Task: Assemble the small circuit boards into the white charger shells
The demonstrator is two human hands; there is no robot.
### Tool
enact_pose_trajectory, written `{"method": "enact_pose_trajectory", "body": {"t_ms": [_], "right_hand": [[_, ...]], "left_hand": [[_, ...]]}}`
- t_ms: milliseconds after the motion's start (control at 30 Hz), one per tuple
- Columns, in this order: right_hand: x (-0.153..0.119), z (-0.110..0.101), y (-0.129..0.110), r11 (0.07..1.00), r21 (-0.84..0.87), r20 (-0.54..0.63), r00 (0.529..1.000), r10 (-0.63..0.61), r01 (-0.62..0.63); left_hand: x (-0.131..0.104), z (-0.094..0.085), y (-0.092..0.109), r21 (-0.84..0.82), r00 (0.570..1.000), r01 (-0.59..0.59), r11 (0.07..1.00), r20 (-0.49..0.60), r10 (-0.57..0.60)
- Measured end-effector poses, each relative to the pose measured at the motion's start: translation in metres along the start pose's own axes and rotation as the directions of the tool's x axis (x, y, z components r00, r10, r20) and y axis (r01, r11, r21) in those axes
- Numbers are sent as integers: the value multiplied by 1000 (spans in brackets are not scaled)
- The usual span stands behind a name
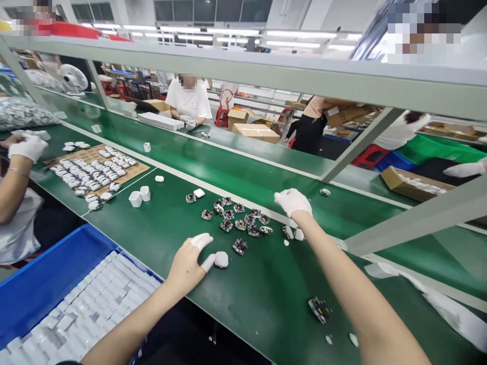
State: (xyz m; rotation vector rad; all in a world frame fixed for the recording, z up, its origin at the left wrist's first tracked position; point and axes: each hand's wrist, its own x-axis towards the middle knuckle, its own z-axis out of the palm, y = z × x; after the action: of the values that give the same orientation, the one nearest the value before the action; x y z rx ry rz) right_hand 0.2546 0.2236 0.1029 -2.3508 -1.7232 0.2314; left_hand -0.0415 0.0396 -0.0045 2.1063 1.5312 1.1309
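My left hand, with white covers on the thumb and fingertips, is held over the green work surface with thumb and fingers apart. Its thumb tip is beside a white rounded plastic piece; whether they touch I cannot tell. My right hand, in a white glove, reaches over the pale strip along the belt. Its fingers are curled together, and anything in them is hidden. Between the hands lies a loose group of small circuit boards, with one board nearer me. Another board lies by my right forearm.
Two white plastic housings stand left of the boards. Farther left, a cardboard sheet bears rows of white-cased parts beside a co-worker's gloved hand. A blue bin holds stacked white pieces. A slanted metal post rises at right.
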Motion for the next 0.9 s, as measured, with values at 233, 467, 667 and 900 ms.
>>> {"method": "enact_pose_trajectory", "body": {"t_ms": [233, 467, 667, 900], "right_hand": [[51, 44, 4, 986, -115, 92, 987, 128, -118], [52, 36, 58, 993, -117, 145, 989, 41, -24], [4, 8, 126, 981, -140, 213, 972, -100, 131], [-47, 32, 134, 958, -144, 105, 966, -235, 249]], "left_hand": [[19, -37, -66, 409, 995, 21, 912, -100, 22], [76, -98, -134, 749, 967, 256, 611, -207, -152], [107, -122, -157, 733, 972, 233, 639, -158, -174], [80, -78, -38, 485, 985, -101, 869, 169, 20]]}}
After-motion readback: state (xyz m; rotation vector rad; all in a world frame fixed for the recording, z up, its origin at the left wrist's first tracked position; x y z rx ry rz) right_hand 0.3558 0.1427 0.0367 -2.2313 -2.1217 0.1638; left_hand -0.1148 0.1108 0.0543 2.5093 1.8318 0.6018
